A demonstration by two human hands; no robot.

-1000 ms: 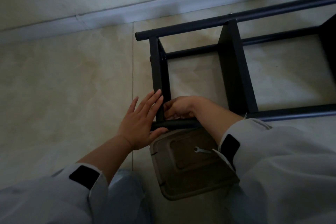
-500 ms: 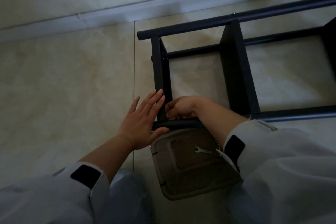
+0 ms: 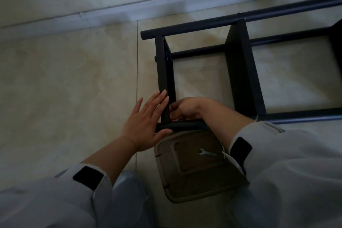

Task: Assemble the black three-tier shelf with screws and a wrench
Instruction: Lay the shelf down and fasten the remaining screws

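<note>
The black shelf frame [image 3: 238, 65] lies on its side on the tiled floor, its long tubes running to the right. My left hand [image 3: 146, 122] presses flat with straight fingers against the outer face of the end panel [image 3: 162, 72], thumb under the near tube [image 3: 183, 125]. My right hand [image 3: 185, 110] is curled inside the near corner, fingertips pinching something small at the joint; what it holds is hidden. A small silver wrench [image 3: 206, 153] lies on a brown plastic lid below the frame.
The brown lid [image 3: 194, 177] lies on the floor between my knees. A wall and pale baseboard [image 3: 111, 15] run along the top. Beige floor tiles [image 3: 64, 89] spread to the left of the frame. My white sleeves fill the lower corners.
Almost nothing has moved. Both hands stay at the near corner of the frame; the view has shifted very slightly.
</note>
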